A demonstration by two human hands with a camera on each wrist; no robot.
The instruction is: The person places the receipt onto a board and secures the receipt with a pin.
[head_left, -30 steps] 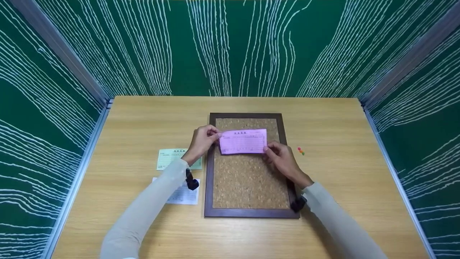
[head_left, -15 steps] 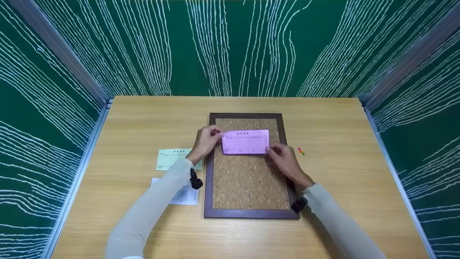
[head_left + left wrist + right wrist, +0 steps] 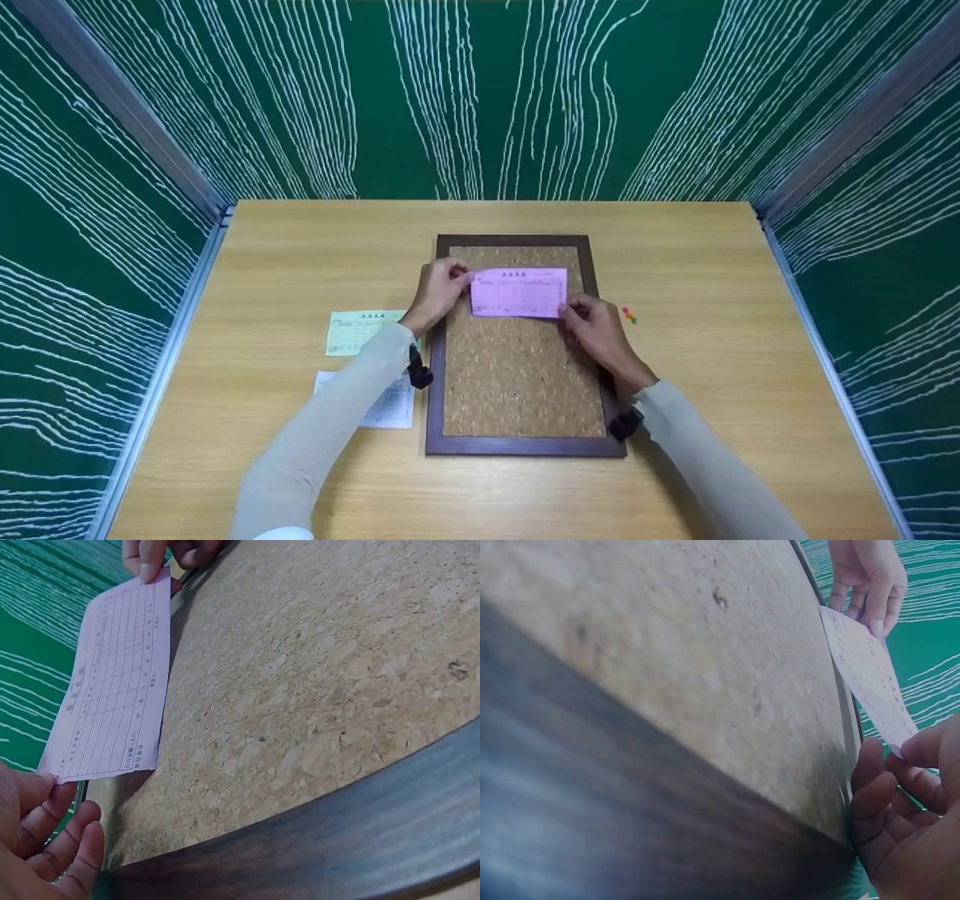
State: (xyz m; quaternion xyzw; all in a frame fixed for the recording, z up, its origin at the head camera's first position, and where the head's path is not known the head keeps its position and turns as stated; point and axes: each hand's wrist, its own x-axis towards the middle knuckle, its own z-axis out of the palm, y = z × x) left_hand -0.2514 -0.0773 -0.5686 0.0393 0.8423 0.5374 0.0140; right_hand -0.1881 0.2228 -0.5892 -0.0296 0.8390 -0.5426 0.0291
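Observation:
A pink printed form slip point(image 3: 519, 293) is stretched between both hands over the upper part of a cork board point(image 3: 523, 375) with a dark wooden frame. My left hand point(image 3: 441, 289) pinches the slip's upper left corner between thumb and finger. At the lower right corner, my right hand point(image 3: 598, 330) pinches it the same way. In the left wrist view the slip point(image 3: 116, 682) appears raised off the cork, its printed lines visible. The right wrist view shows the slip point(image 3: 870, 675) from the side, with thumb and forefinger on its near corner.
Left of the board lie a green form slip point(image 3: 364, 330) and a white one point(image 3: 390, 409), both partly covered by the left arm. Several small coloured push pins point(image 3: 629, 315) sit right of the board. Green walls with white lines enclose the wooden table point(image 3: 697, 255).
The pink slip has shifted a little to the right over the cork, the left hand moving along with it. The right hand has moved only slightly right.

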